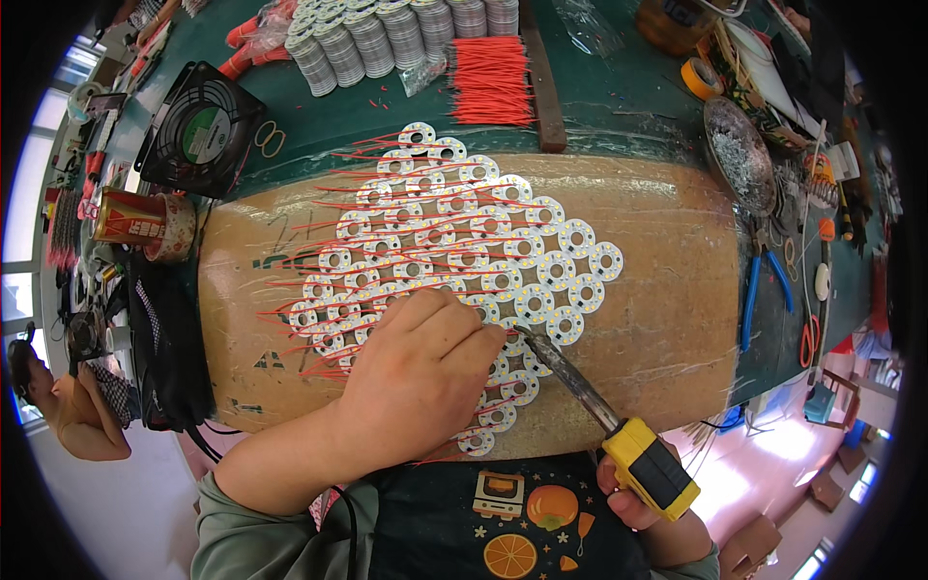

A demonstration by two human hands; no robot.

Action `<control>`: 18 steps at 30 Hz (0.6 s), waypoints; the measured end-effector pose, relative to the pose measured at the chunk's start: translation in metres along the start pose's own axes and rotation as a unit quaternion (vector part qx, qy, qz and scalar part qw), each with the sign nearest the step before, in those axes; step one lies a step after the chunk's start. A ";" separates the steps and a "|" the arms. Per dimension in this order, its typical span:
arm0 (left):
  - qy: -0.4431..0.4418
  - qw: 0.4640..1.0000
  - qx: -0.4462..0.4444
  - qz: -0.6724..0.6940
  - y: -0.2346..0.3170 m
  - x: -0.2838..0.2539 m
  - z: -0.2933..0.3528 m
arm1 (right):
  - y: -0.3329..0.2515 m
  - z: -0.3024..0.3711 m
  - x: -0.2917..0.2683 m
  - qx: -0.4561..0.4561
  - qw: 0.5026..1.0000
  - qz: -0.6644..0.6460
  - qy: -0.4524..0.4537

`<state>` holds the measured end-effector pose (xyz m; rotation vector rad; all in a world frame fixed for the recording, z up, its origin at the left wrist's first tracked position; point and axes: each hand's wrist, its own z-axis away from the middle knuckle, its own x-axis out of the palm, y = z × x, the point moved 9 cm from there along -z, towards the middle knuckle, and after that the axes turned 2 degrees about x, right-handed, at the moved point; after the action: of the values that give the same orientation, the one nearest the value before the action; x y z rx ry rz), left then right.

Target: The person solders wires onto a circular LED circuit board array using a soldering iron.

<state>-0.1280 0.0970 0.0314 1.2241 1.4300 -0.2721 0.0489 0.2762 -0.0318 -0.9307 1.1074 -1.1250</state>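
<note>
Round white LED boards [535, 290] with centre holes lie side by side in a diamond-shaped sheet on a brown board [667, 232]. Thin red wires [324, 203] cross many of them and stick out to the left. My left hand [416, 377] rests over the lower middle boards, its thumb and fingers pinched together; what they hold is hidden. In my right hand [626, 495] is a soldering iron [652, 471] with a yellow and black handle. Its dark tip points up and left, at the boards just right of my left fingertips.
Beyond the boards stand stacked discs [387, 43] and a pile of red wires [490, 82] beside a dark bar [544, 87]. A fan [201, 135] and a tin [130, 217] are left. Blue-handled pliers [751, 300], scissors [810, 340] and a metal bowl [739, 155] lie right. Another person [82, 416] sits far left.
</note>
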 end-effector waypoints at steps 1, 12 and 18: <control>0.001 1.000 0.001 -0.001 0.000 0.000 0.000 | 0.000 0.001 0.000 0.000 1.000 0.000 0.000; 0.007 1.000 0.000 0.007 0.000 -0.001 -0.001 | 0.011 0.010 -0.002 0.009 0.999 -0.034 0.014; 0.020 1.000 -0.012 0.018 0.000 -0.005 -0.001 | 0.014 0.014 -0.004 0.034 0.999 -0.027 0.013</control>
<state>-0.1298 0.0951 0.0361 1.2397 1.4413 -0.2057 0.0658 0.2832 -0.0417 -0.8996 1.0644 -1.2145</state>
